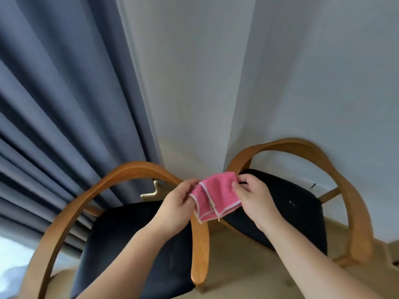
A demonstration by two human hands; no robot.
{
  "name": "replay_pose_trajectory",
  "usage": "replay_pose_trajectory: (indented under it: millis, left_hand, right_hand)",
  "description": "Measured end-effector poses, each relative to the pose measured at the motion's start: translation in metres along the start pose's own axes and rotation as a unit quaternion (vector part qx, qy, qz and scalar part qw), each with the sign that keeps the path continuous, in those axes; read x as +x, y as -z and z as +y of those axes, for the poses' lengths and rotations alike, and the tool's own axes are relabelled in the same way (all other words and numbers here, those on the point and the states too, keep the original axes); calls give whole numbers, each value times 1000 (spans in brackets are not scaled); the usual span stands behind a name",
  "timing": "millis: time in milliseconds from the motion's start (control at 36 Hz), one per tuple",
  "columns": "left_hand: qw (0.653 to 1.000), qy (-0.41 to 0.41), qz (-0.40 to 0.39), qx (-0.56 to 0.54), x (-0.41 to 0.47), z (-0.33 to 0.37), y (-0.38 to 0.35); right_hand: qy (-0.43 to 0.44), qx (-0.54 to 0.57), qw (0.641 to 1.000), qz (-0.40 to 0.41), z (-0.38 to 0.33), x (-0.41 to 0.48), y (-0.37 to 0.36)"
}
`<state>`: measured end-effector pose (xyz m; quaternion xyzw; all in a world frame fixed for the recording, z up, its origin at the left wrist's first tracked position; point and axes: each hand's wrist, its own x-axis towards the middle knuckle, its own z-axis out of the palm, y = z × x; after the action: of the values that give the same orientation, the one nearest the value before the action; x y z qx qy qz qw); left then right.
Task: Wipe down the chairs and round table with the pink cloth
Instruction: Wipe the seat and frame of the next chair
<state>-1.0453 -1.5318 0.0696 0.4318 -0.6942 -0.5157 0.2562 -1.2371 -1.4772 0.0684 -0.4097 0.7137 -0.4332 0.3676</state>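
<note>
A folded pink cloth (216, 196) with pale edging hangs in the air between two chairs. My left hand (178, 205) pinches its left edge and my right hand (253, 196) pinches its right edge. Below on the left stands a chair (121, 240) with a dark seat and a curved wooden back rail. A second chair (291, 203) of the same kind stands on the right. The round table is not in view.
A blue curtain (64, 93) hangs at the back left and a pale curtain (237, 72) fills the middle and right. Beige floor (237, 266) shows between the chairs. Both chairs stand close to the curtains.
</note>
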Motion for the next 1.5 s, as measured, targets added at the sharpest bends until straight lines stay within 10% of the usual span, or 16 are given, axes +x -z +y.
replay_pose_trajectory:
  millis: [583, 1084, 1500]
  left_hand:
    - [995, 47, -79, 40, 35, 68, -245]
    - [987, 115, -110, -33, 143, 5, -248]
    - [934, 234, 1, 271, 256, -132, -228]
  right_hand:
    - [-106, 0, 994, -27, 121, 1, 231]
    - [-180, -21, 983, -28, 156, 103, 223]
    - [-211, -81, 971, -78, 250, 236, 152]
